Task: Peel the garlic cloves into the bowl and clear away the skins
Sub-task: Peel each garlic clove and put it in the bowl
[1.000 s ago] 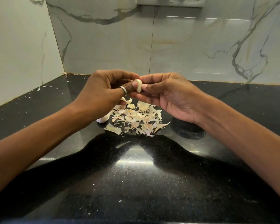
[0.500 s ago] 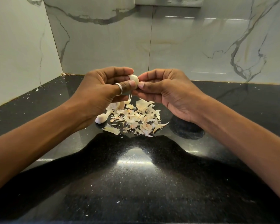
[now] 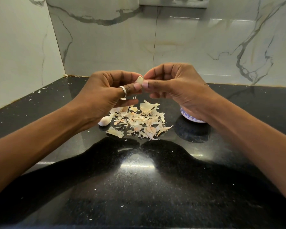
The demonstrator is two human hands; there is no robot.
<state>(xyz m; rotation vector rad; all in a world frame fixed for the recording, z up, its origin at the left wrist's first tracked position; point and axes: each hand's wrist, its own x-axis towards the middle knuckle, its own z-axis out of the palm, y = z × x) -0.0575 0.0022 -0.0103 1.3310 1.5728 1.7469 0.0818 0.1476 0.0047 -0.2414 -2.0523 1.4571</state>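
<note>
Garlic clove [image 3: 139, 80] pinched between fingertips of left hand [image 3: 106, 91] and right hand [image 3: 173, 86], held near upright above skins [image 3: 139, 121] on desk [image 3: 139, 179]; bowl [image 3: 191, 118] sits under right hand, likely shortest drop from that side.

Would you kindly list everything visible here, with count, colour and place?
Counter: one, black, across the foreground.
Skins: one scattered pile, cream-pink, mid-counter.
Loose cloves: at least two, whitish, left of the skins, partly hidden.
Held clove: one, cream, raised above the skins.
Bowl: one, white with blue pattern, right of the skins, mostly hidden.
Wall: marbled white, behind and left.
Switch plate: one, grey, top edge.
Ring: one, silver, on a thumb.
Left hand: one, pinching the held clove, wearing the ring.
Right hand: one, pinching the held clove, above the bowl.
</note>
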